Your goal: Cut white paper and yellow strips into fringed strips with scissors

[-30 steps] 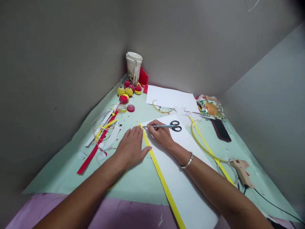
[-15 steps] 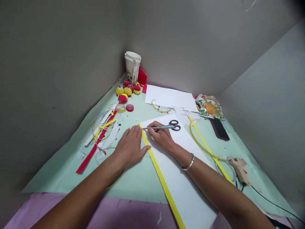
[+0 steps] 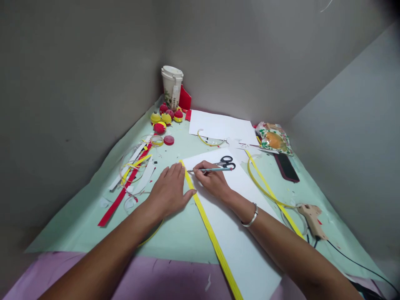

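My left hand lies flat with fingers stretched out, pressing on the left side of a long yellow strip that runs along the edge of a white paper sheet. My right hand is closed around a thin pen, its tip touching the paper right beside the strip's far end. A silver bangle sits on my right wrist. Black-handled scissors rest on the sheet just beyond the pen.
Red and yellow balls and a lidded cup stand in the far corner. Paper scraps and a red strip lie left. A second white sheet, snack packet, dark phone and glue gun lie right.
My right hand with the pen has slid slightly nearer along the yellow strip. The left hand stays pressed flat.
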`<state>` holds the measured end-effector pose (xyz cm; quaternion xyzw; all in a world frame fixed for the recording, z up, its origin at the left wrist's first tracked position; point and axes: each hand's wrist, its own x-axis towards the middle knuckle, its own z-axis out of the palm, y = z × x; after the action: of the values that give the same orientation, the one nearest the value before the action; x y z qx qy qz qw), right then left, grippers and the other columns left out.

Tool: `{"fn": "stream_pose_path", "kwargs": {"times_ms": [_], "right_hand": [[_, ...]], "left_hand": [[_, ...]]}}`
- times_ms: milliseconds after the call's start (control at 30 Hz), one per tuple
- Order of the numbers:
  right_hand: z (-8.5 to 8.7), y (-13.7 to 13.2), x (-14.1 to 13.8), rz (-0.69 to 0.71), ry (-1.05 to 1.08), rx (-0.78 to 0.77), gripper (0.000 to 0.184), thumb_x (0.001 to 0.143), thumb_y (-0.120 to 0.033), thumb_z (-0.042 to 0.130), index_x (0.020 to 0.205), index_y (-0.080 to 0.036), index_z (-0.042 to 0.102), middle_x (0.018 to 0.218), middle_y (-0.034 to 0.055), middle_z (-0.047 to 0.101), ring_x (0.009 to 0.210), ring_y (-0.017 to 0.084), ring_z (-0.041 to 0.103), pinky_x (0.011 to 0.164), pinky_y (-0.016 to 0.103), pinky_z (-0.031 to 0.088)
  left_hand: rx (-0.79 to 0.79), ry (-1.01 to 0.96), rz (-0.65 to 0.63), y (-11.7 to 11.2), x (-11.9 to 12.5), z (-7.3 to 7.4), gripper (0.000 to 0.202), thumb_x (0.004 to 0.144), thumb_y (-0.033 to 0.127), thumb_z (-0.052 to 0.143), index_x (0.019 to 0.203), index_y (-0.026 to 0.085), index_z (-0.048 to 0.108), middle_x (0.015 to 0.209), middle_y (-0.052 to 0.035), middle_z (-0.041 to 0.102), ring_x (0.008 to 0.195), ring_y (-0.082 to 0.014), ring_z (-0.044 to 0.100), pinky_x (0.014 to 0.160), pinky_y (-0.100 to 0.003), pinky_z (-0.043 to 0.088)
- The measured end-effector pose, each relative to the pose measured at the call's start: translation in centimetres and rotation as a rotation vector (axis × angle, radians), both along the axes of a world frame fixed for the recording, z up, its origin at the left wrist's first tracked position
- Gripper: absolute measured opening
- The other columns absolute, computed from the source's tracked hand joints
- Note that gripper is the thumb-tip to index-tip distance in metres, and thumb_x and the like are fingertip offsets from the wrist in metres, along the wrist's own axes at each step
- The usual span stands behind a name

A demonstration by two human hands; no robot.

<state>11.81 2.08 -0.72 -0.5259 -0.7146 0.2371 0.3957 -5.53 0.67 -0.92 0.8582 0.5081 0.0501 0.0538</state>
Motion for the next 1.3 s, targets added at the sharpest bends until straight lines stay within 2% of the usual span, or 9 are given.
{"fn": "stream_pose_path", "kwargs": {"times_ms": [1300], "right_hand": [[0.7, -4.2, 1.3, -0.009, -0.041, -0.086, 0.014, 0.082, -0.015, 0.055, 0.077, -0.022, 0.066, 0.078, -0.0008, 0.069, 0.07, 0.015, 0.061, 0.067, 0.027, 0.047]], "left_hand": [[-0.015, 0.034, -0.001, 0.1, 0.2, 0.3, 0.079, 0.09, 0.053, 0.042, 0.146, -0.003, 0.035, 0.155, -0.0258, 0.033, 0.145, -0.0357, 0.029, 0.118, -0.046, 0.021]]}}
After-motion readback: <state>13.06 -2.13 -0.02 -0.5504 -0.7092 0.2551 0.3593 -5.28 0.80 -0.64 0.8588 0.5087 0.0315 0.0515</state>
